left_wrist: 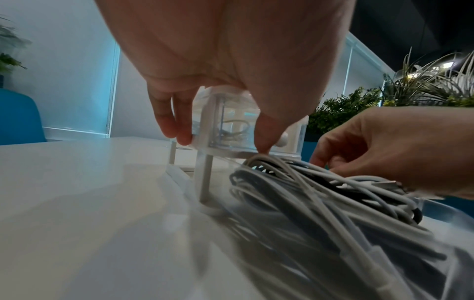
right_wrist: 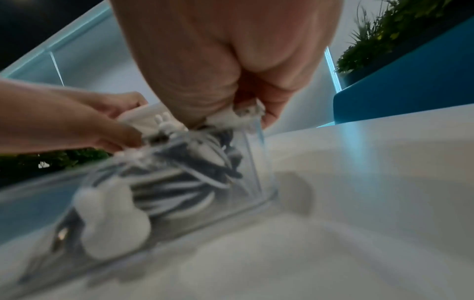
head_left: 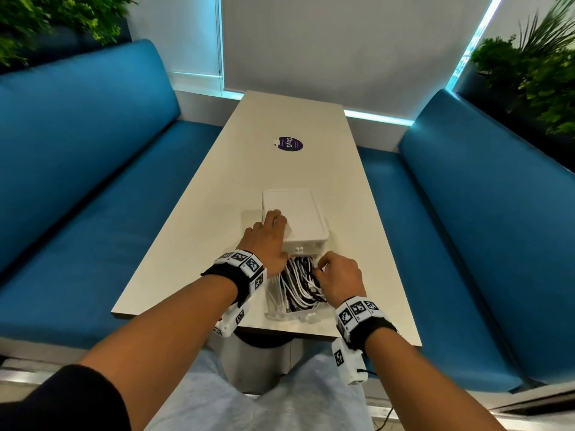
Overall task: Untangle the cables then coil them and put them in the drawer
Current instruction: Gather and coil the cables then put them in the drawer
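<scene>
Head view: your left hand (head_left: 268, 241) spans the small white plastic drawer cabinet (head_left: 295, 214), fingers spread, to steady it. Your right hand (head_left: 337, 276) curls round the black and white cable bundle (head_left: 300, 283), lying in the pulled-out clear drawer (head_left: 291, 314).

L hand (head_left: 267, 241): fingers spread, pressing | R hand (head_left: 339, 279): fingers curled, pinching

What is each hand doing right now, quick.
Left hand: fingers spread, steadying the white plastic drawer unit.
Right hand: curled on the black and white cables in the clear pulled-out drawer.
</scene>
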The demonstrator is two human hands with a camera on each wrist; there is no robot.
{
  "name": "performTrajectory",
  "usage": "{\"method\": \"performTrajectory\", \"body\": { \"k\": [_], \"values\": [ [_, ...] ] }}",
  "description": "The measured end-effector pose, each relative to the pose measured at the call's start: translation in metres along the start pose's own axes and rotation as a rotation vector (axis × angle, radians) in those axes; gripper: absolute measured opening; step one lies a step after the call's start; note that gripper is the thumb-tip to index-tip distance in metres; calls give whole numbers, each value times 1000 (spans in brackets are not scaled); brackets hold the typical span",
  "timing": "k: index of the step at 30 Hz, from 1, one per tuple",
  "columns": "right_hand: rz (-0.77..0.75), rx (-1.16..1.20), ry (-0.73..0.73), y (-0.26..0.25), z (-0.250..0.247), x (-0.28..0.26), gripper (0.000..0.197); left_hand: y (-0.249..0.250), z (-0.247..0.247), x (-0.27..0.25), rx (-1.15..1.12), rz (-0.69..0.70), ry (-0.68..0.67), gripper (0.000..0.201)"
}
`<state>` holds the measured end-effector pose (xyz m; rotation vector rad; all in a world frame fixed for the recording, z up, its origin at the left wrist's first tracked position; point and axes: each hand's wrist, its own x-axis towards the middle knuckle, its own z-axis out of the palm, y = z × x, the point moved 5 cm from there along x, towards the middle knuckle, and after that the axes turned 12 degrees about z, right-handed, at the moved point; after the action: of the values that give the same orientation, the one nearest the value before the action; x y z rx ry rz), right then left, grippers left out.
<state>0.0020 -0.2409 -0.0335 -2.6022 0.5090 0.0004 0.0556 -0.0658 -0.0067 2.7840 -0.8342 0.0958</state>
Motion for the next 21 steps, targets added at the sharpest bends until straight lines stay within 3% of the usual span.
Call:
{"method": "performTrajectory", "body": {
  "k": [4, 9, 11, 13, 15, 21],
  "values": [
    [71, 114, 41, 2, -1, 7, 35, -2, -2, -1, -12, 12, -22, 88],
    [40, 285, -101, -6, 6, 11, 27, -1, 1, 0, 89, -6, -38, 100],
    [67, 346, -162, 0, 8, 11, 49, 0, 2, 2, 98, -22, -27, 100],
    [96, 224, -259, 9, 13, 11, 90, 1, 2, 2, 103, -24, -19, 100],
    [103, 65, -349, 13, 21, 8, 111, 2, 2, 2, 104, -21, -14, 98],
    [132, -123, -192, -15, 37, 1, 88, 3, 3, 1, 82, 13, -34, 88]
  ]
}}
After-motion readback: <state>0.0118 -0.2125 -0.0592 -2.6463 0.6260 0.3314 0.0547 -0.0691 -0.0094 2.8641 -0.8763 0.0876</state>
